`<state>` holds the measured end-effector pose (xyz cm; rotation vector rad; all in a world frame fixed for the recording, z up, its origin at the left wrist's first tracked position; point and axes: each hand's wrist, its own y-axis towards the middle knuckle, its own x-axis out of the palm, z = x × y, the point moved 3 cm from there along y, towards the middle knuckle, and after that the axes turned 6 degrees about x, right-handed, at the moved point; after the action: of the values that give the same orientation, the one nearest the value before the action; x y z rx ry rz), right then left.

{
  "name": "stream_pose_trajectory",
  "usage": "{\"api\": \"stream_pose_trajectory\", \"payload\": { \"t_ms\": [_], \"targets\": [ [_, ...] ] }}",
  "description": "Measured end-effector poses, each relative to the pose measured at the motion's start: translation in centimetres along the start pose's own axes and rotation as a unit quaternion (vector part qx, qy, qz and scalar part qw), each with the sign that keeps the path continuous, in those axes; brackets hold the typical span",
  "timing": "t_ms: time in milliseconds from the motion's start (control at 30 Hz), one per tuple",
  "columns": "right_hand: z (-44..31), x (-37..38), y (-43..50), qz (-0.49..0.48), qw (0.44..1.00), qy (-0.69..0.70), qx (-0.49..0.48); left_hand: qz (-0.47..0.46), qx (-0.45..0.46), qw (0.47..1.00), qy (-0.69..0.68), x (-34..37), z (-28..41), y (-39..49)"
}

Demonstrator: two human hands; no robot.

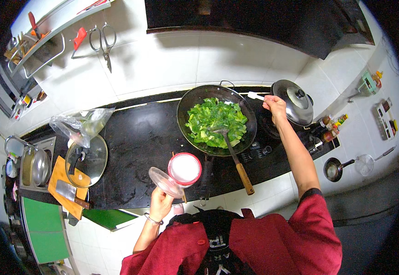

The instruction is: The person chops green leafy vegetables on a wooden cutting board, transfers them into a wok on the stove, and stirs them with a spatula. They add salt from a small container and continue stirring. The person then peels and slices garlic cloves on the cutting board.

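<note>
My left hand (161, 205) grips a clear plastic lid (165, 182), which is tilted up beside a red-rimmed tub (185, 169) of white powder or granules. Whether the lid is joined to the tub, I cannot tell. Above the stove, past the wok's right rim, my right hand (275, 106) pinches a small white spoon (255, 96), its bowl pointing left. Chopped leafy greens (216, 120) lie in the dark wok (183, 132). A spatula with a wooden handle (244, 178) rests in the wok, its metal blade among the greens and its handle jutting over the counter's front edge.
A domed metal lid (297, 113) leans at the back right, near several sauce bottles (330, 134). On the left, a cleaver (66, 190) and a glass lid (99, 158) lie on a wooden board (56, 172). Behind them sits a plastic bag (82, 123); a sink (49, 146) is farther left.
</note>
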<state>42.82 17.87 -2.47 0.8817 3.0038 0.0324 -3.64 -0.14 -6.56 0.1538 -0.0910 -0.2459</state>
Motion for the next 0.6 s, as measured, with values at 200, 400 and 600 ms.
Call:
{"api": "stream_pose_trajectory", "payload": {
  "t_ms": [200,400,600],
  "targets": [
    [-0.8,1.7,-1.7,-0.003,0.974,-0.211,-0.084,0.039,0.004,0.999,-0.023,0.2,0.3,0.2],
    [-0.1,0.9,-2.3,-0.022,0.994,-0.104,0.01,0.0,-0.027,1.0,-0.008,-0.4,-0.7,0.0],
    [-3.1,6.0,-11.2,-0.206,0.968,0.04,0.14,0.017,-0.014,0.999,-0.038,-0.3,-2.1,0.2]
  ]
}}
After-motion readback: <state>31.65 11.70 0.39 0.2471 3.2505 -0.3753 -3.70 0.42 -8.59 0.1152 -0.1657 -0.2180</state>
